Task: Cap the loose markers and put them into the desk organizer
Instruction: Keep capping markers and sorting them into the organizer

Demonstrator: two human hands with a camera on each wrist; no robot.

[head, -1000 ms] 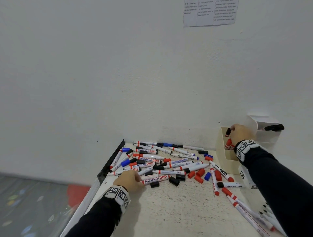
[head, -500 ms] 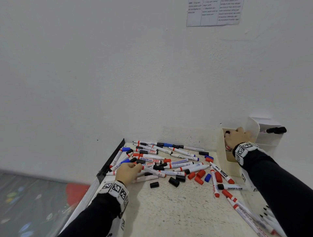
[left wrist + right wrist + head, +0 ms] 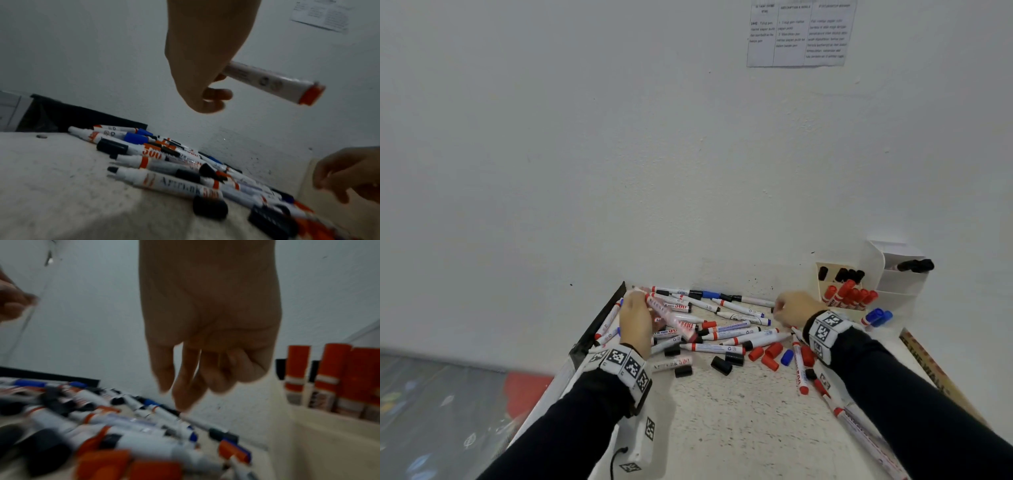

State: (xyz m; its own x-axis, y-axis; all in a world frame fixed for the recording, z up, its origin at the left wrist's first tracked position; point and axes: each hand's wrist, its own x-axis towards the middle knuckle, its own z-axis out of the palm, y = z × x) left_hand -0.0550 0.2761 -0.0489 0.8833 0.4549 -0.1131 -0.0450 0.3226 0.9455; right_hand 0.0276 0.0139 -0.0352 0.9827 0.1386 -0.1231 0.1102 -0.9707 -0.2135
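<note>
Left grip has lifted a red marker off the pile; right grip, fingers loose and empty, has left the organizer.

I take the desk organizer as my landmark: it stands on the counter at the far right, against the wall. Left of it lies the heap of markers, with loose caps on the heap's near side. My right hand hovers just left of the organizer; my left hand is at the heap's far left, well apart from it.
</note>
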